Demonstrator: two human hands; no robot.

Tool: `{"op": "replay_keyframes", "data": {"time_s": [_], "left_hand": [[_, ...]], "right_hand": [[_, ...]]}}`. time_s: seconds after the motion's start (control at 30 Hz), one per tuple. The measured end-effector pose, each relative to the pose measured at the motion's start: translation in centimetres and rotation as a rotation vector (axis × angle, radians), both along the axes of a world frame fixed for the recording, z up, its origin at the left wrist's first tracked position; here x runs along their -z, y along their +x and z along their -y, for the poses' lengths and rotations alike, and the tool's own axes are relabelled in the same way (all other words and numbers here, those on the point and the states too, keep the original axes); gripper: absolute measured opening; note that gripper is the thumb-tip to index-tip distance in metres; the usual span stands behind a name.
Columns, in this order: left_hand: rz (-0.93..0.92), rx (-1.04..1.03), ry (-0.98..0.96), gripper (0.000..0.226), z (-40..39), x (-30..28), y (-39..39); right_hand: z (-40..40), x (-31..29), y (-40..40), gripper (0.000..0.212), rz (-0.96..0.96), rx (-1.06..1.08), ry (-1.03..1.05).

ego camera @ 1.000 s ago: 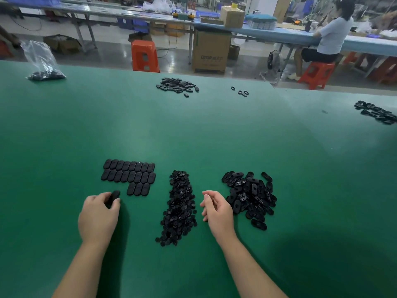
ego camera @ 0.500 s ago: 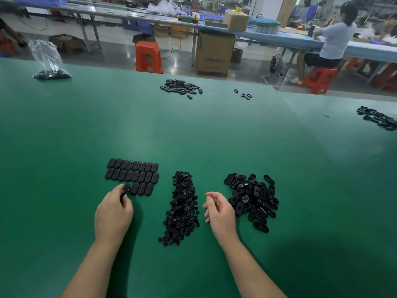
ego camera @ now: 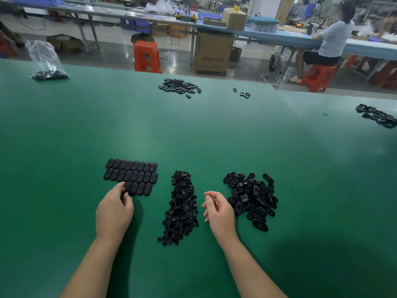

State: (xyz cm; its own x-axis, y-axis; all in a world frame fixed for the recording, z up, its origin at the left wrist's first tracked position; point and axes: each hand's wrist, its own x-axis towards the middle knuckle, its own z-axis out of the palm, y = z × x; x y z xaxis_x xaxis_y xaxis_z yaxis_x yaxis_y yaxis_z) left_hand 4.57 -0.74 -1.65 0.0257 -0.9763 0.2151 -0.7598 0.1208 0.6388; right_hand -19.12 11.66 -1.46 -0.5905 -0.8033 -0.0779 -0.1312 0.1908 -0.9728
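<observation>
Green table (ego camera: 64, 147): both our forearms stretch forward over it.
Left: our left hand (ego camera: 113, 209) lies palm down, wrist straight, with forefinger and thumb curled round a black oval piece (ego camera: 127, 187).
Piece: the black oval piece sits at the left end of the nearest row of the laid-out block (ego camera: 133, 172), touching its neighbour.
Right: our right hand (ego camera: 219, 214) stands on its edge, fingers loosely curled and holding nothing, between the small-parts heap (ego camera: 181, 203) and the oval-shell heap (ego camera: 251, 194).
</observation>
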Motion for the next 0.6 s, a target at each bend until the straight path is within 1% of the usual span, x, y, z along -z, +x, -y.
{"op": "replay_keyframes", "data": {"time_s": [0.17,0.27,0.37,0.43,0.6], "left_hand": [[-0.02,0.01,-0.076,0.034,-0.5,-0.2,-0.5],[0.003,0.103,-0.117,0.027,-1.1,-0.5,-1.9],[0.05,0.242,-0.054,0.022,-1.6,-0.5,-4.1],[0.078,0.301,0.0,0.023,-2.0,-0.1,-5.6],[0.185,0.336,0.036,0.032,-2.4,0.7,-7.2]], "right_hand": [[0.0,0.0,0.0,0.015,-0.002,-0.003,0.002],[0.0,0.0,0.0,0.015,-0.001,-0.004,0.003],[-0.1,0.0,0.1,0.015,-0.008,-0.006,0.004],[-0.1,-0.1,0.1,0.015,-0.01,-0.006,0.003],[-0.1,0.0,0.2,0.016,-0.027,-0.004,0.012]]}}
